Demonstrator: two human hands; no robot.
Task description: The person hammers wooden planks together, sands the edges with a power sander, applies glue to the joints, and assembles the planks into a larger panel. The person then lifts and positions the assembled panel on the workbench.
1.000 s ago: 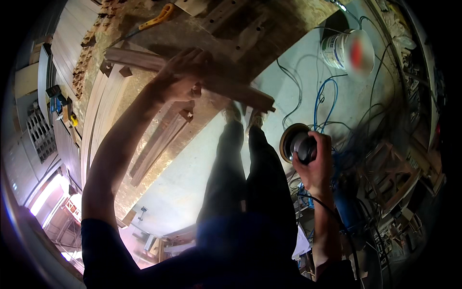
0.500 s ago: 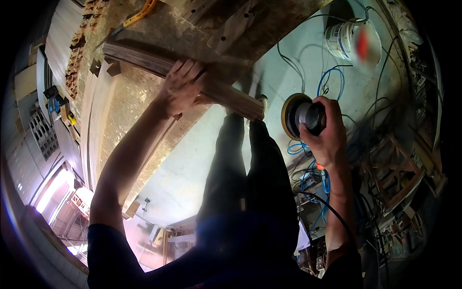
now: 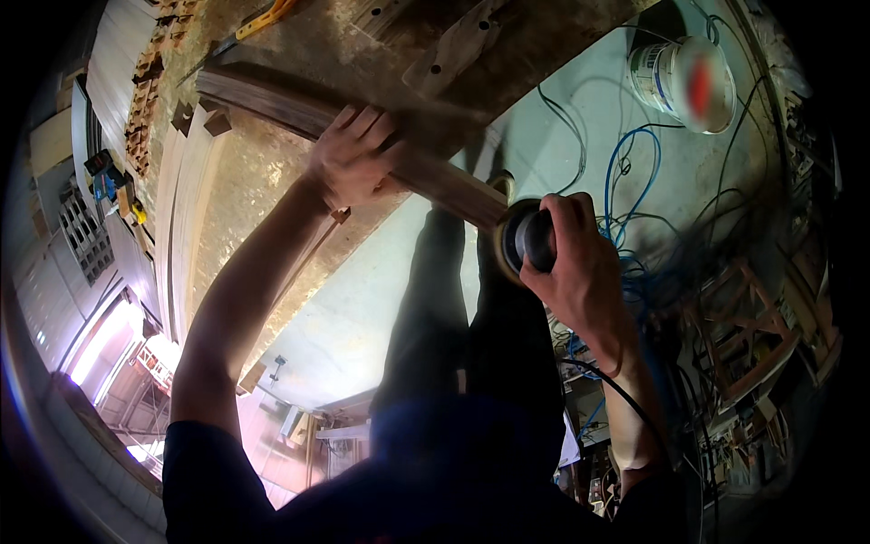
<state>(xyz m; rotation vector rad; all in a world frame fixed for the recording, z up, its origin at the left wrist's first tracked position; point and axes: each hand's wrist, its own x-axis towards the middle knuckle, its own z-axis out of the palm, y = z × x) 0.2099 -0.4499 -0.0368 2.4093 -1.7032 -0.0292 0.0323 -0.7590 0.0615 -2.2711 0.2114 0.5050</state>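
Left hand [image 3: 352,161] lay palm-down on the long wooden strip [image 3: 299,113], fingers wrapped over its far edge, grip clenched on it and pressing it to the table [image 3: 245,195]. Strip ran diagonally from upper left toward lower right, near end overhanging the table edge. Right hand [image 3: 575,263] was closed around the body of a round disc sander [image 3: 526,238], grip tight on the black housing. The sander's disc met the overhanging end of the strip; exact contact was blurred, so couldn't tell whether it touched on the end face or the side.

Table top was worn and dusty. Lying on it: a flat wooden piece with drilled holes [image 3: 458,45] just beyond the strip, a yellow-handled tool [image 3: 267,16] near the far edge, small wooden blocks [image 3: 204,118] at the strip's far end. A row of stacked small wood pieces [image 3: 145,118] sat along the left rim of the table.

On the floor to the right: a white bucket [image 3: 684,77], and tangled blue cables [image 3: 625,181] and black ones spread between bucket and sander. A black cord [image 3: 616,385] ran along below the right forearm. A wooden frame [image 3: 743,326] stood at the right, well apart from the hands. Person's dark-trousered legs [image 3: 471,326] stood between table edge and cables.
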